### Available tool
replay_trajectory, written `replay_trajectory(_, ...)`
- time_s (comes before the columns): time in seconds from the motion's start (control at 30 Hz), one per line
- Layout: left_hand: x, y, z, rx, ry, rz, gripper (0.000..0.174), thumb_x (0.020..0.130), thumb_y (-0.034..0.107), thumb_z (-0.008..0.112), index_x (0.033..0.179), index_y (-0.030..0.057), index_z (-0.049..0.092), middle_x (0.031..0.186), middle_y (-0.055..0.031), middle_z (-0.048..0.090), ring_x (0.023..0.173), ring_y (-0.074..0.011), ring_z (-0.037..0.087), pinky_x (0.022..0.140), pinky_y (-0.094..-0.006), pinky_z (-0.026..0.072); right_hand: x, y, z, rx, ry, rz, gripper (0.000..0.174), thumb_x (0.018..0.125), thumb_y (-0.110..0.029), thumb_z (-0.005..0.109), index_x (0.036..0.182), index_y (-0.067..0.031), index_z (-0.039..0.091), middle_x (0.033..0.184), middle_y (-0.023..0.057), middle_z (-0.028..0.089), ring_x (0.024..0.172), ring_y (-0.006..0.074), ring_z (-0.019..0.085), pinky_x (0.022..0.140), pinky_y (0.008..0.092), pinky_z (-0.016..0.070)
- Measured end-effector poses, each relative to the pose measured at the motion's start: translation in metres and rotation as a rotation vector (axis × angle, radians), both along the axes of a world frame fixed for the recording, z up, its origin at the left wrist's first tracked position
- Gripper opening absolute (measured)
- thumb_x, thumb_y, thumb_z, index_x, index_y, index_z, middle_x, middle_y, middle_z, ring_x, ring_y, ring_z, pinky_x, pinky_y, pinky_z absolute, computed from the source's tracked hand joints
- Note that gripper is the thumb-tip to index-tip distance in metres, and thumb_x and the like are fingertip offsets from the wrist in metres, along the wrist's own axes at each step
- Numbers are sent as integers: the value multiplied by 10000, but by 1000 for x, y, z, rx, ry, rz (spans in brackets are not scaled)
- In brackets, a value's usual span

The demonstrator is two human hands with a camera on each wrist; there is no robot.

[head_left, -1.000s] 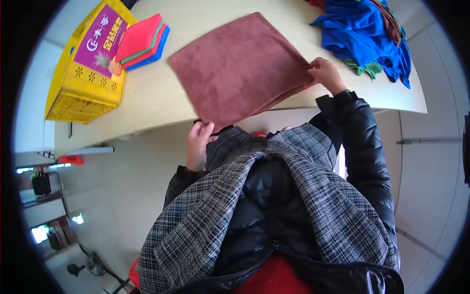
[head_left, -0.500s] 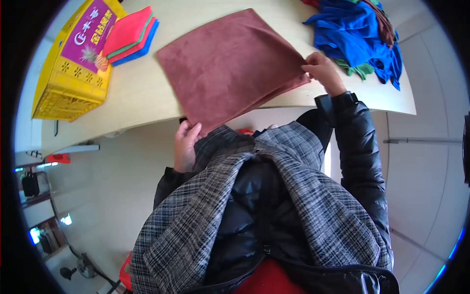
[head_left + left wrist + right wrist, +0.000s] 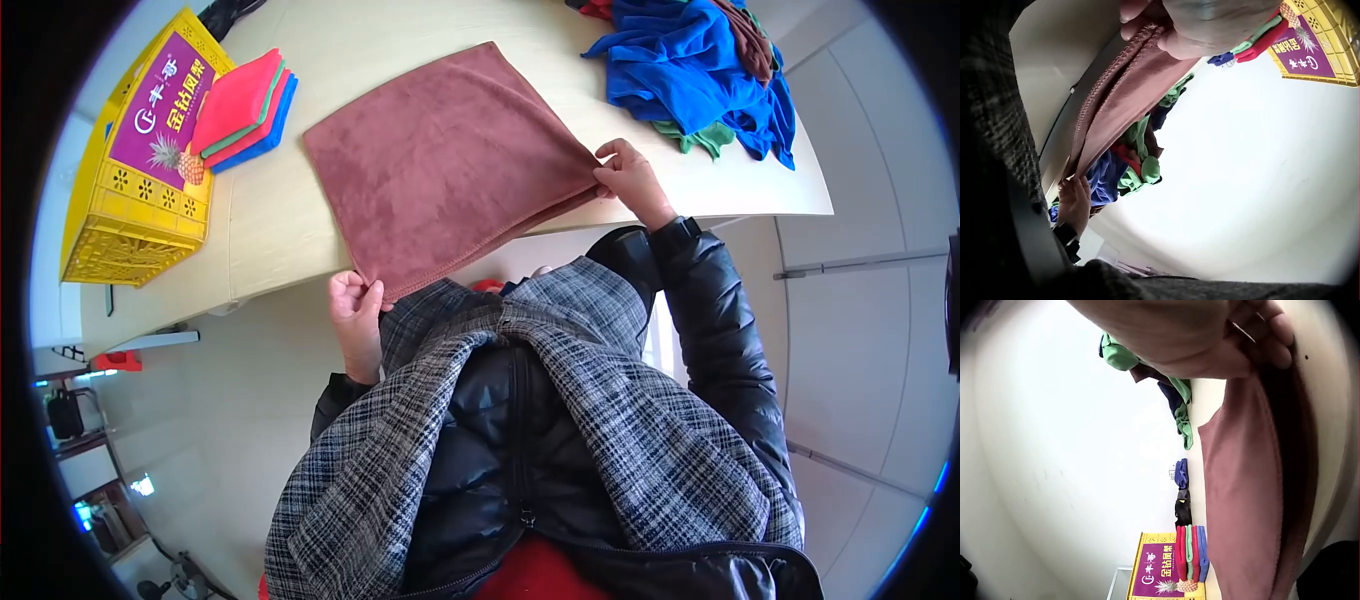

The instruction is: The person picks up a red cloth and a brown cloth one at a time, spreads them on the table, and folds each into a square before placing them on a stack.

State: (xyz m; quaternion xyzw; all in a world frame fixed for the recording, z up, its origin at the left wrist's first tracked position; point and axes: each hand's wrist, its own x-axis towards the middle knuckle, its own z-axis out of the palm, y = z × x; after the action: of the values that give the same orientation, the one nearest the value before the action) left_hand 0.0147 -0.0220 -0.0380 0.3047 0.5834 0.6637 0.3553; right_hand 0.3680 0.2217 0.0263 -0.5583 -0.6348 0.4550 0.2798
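Note:
A brown cloth (image 3: 440, 170), doubled over with stitched hems, lies across the front of the table, its near edge reaching past the table's edge. My left hand (image 3: 356, 308) pinches its near left corner between thumb and fingers. At the near right corner my right hand (image 3: 632, 182) pinches the cloth the same way. In the left wrist view the brown cloth (image 3: 1129, 100) stretches between both hands, two hems lying side by side. The right wrist view shows a dark gap between the layers of the brown cloth (image 3: 1241, 481) below my fingers.
Left of the cloth, folded red, green and blue cloths (image 3: 240, 110) are stacked against a yellow crate (image 3: 140, 225) with a purple label. A loose heap of blue, green, red and brown cloths (image 3: 690, 70) lies at the right. The pale table (image 3: 270, 215) ends just before my body.
The view has shifted, and both hands still pinch the brown cloth's near corners. Its near edge now looks straighter and the layers lie closer together.

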Motion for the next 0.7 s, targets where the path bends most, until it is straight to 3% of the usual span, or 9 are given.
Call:
replay_trajectory(0.17,12,5,39,20,112,-5,264,960,-4,590,1219,34,557,938,-21,613,785,-66,572,658,-224,522,4,-12,13,12,101,85,229,904,-11,617,1131,-38,602,792,30,641,626,96,603,570,227,483)
replay_trajectory(0.3,-14,5,18,-39,161,-125,354,966,-5,568,1316,28,526,972,-27,615,809,-66,572,673,-228,525,11,-16,9,-26,127,157,208,912,22,585,1106,-35,634,819,29,642,705,94,623,637,223,503)
replay_trajectory(0.47,-12,6,33,-83,111,-179,325,962,-13,549,1285,21,538,1000,-37,624,836,-84,587,715,-241,527,20,-24,3,19,67,200,188,921,25,561,1081,-13,654,893,22,648,821,103,631,737,243,524)
replay_trajectory(0.6,-2,7,56,-76,-15,-237,307,950,-20,547,1256,11,555,997,-37,624,849,-104,599,767,-252,525,22,-34,3,228,28,273,230,887,34,565,1095,-11,652,945,40,656,892,159,648,819,289,533)
replay_trajectory(0.7,2,10,65,-21,0,-233,310,923,-50,542,1230,-2,557,981,-53,632,868,-127,619,826,-280,527,21,-38,2,537,-220,315,249,837,39,587,1070,-25,649,975,88,660,923,243,664,851,323,533)
